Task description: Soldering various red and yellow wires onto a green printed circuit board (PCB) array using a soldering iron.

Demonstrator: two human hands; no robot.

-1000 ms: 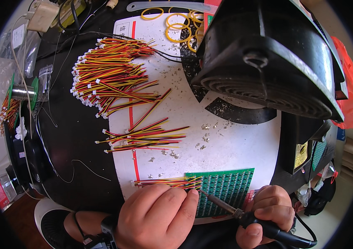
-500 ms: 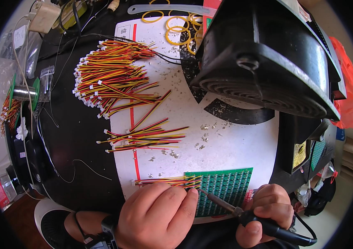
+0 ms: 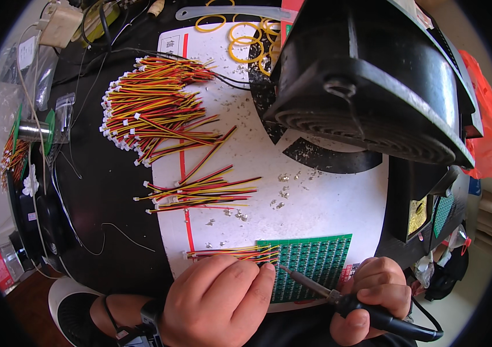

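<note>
The green circuit board [image 3: 315, 266], full of tiny rows, lies on the white mat [image 3: 327, 202]. My left hand [image 3: 220, 301] bends over the colored wires [image 3: 234, 253] at its left edge; I can't tell if it's pinching any. My right hand [image 3: 376, 298] curls around the soldering iron [image 3: 309, 283].

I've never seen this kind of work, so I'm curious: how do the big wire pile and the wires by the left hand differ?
The big wire pile is a thick heap; the front wires by the left hand form a thin row. The big pile lies away from the green board; the front wires overlap it. Both show red and yellow strands.
</note>
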